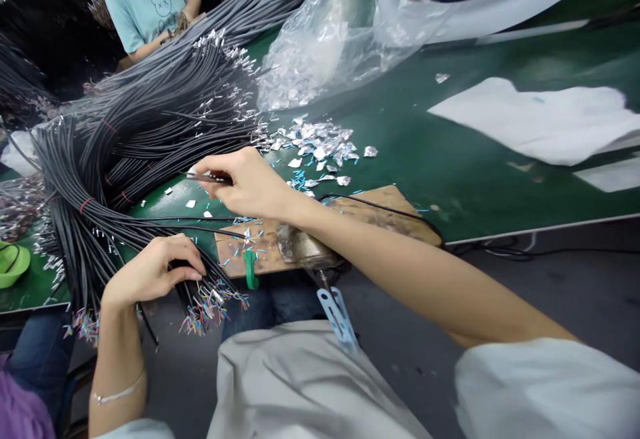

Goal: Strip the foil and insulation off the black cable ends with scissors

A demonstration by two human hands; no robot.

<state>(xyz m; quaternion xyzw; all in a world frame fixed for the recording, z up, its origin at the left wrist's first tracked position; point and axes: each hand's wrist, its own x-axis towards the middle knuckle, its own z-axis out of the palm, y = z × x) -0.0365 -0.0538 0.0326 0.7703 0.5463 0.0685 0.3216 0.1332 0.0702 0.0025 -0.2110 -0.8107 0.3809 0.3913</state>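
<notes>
The left hand (150,271), nearest at seven o'clock, closes its fingers around a bundle of grey cables (125,159) just above their stripped coloured wire ends (210,309). Ahead, the right hand (247,186) pinches one single cable (205,177); a firm, steady hold on the bundle likely helps it separate. Open green table (450,166) lies at two o'clock; foil scraps (315,146) crowd twelve.

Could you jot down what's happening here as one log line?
left hand: grips bundle of grey cables near stripped ends | right hand: pinches thin tool | foil scraps on green table
</notes>
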